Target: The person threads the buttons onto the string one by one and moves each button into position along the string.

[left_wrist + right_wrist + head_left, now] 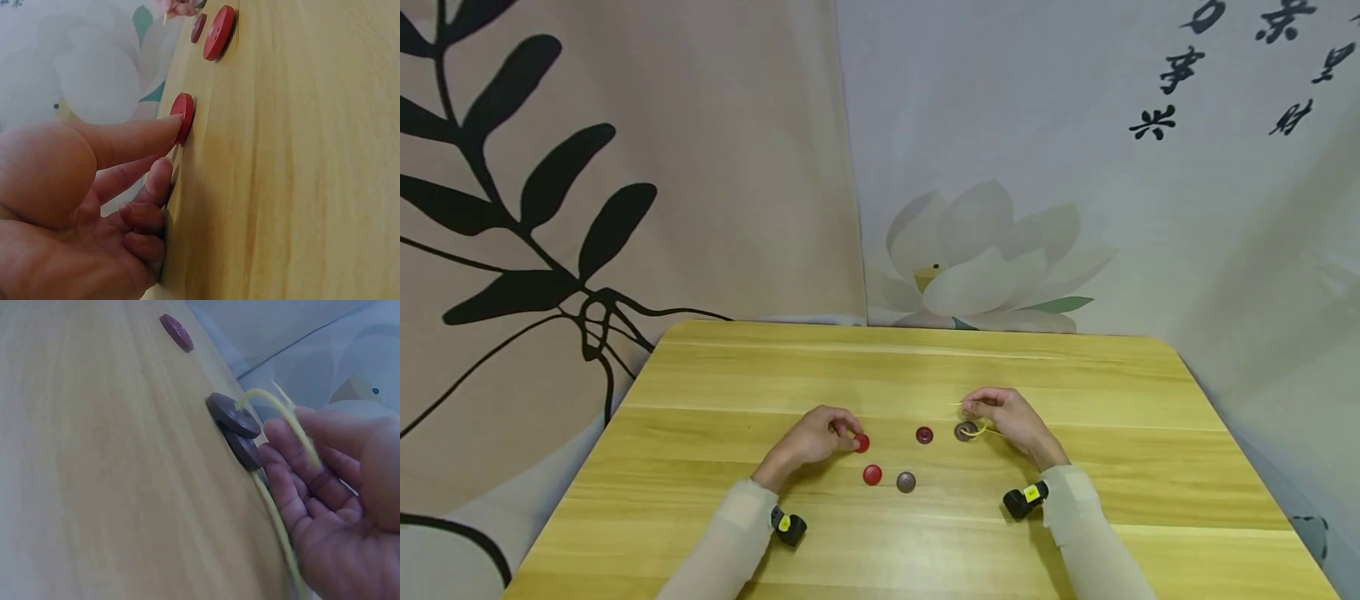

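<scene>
At the left of a group of buttons, my left hand (816, 435) pinches a red button (184, 111) between thumb and fingertips, low at the tabletop. My right hand (1011, 417) holds a yellow string (265, 397) near its end, between thumb and index finger. That string passes through two dark brown buttons, an upper button (232, 414) overlapping a lower button (244, 450), beside my curled fingers. Between the hands lies a dark red button (924, 435). Nearer to me are another red button (872, 475) and a grey-brown button (906, 482).
All of this lies on a light wooden table (820, 375) with rounded far corners. Behind it hangs a backdrop (760, 167) printed with leaves, a lotus and characters. A small black camera is strapped to each wrist, over beige sleeves.
</scene>
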Demonstrator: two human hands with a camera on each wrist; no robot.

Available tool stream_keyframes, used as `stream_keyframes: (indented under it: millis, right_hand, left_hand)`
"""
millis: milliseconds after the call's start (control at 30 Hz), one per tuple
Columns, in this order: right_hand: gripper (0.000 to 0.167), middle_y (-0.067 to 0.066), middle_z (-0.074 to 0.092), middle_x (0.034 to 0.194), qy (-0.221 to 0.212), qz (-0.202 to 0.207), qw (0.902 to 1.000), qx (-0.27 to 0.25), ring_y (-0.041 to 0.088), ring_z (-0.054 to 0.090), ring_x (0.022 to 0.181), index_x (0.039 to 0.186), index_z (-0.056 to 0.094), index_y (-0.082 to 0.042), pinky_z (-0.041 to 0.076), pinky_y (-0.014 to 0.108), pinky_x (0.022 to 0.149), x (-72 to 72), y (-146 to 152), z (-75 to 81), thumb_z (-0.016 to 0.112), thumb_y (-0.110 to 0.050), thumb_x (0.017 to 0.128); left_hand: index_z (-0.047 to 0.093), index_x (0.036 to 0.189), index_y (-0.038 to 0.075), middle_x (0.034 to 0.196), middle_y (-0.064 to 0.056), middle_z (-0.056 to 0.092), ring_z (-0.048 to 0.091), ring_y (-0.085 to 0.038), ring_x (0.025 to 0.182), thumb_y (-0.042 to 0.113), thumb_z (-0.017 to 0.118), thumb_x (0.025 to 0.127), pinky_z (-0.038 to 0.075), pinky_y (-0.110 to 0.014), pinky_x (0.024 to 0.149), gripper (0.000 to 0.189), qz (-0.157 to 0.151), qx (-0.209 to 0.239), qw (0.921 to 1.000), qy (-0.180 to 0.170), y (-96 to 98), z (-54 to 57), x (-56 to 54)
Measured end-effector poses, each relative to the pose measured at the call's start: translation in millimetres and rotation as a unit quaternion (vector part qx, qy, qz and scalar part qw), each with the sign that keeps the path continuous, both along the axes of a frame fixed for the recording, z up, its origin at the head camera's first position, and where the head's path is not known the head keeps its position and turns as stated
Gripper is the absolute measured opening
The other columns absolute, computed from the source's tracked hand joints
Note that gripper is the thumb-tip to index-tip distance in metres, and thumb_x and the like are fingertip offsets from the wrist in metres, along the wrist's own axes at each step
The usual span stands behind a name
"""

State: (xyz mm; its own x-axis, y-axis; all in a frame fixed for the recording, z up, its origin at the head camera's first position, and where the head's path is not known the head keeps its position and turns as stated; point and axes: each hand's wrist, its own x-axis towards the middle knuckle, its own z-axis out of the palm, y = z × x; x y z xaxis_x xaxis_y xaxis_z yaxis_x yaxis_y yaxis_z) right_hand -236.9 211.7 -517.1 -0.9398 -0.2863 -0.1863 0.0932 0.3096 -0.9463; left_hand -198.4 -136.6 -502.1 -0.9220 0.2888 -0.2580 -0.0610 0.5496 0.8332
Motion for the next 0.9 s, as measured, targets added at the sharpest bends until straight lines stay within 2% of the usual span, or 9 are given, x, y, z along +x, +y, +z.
stream_keyframes:
  millis: [33, 500, 900]
  right_hand:
    - [0.027, 0.011, 0.072, 0.106, 0.0, -0.001, 1.0, 0.0, 0.021, 0.067, 0.098, 0.112, 0.07, -0.001, 0.047, 0.033, 0.09, -2.0, 0.8, -4.7, 0.063, -0.023, 0.098]
    - [0.023, 0.01, 0.072, 0.106, 0.003, -0.003, 0.9999, -0.014, 0.02, 0.066, 0.097, 0.111, 0.07, -0.001, 0.049, 0.034, 0.089, -0.4, -0.6, -5.0, 0.063, -0.018, 0.098]
    - [0.022, 0.009, 0.072, 0.108, 0.006, -0.019, 0.9998, 0.004, 0.019, 0.064, 0.1, 0.109, 0.072, -0.003, 0.047, 0.032, 0.09, 0.9, -3.0, -5.1, 0.063, -0.02, 0.097]
  left_hand:
    - [0.072, 0.094, 0.012, 0.082, -0.005, 0.056, 0.047, -0.02, 0.073, 0.008, 0.075, 0.086, 0.039, -0.032, 0.064, 0.01, -0.001, 0.0, 1.0, 0.0, 0.1, -0.1, 0.2]
    - [0.071, 0.093, 0.01, 0.081, -0.005, 0.056, 0.048, -0.018, 0.072, 0.005, 0.074, 0.086, 0.039, -0.03, 0.065, 0.009, -0.004, -0.006, 1.0, 0.005, 1.2, 2.1, 1.1]
    - [0.069, 0.091, 0.007, 0.079, -0.004, 0.056, 0.047, -0.017, 0.07, 0.003, 0.07, 0.087, 0.038, -0.029, 0.063, 0.006, -0.005, 0.004, 1.0, 0.005, -0.2, 3.1, -0.1]
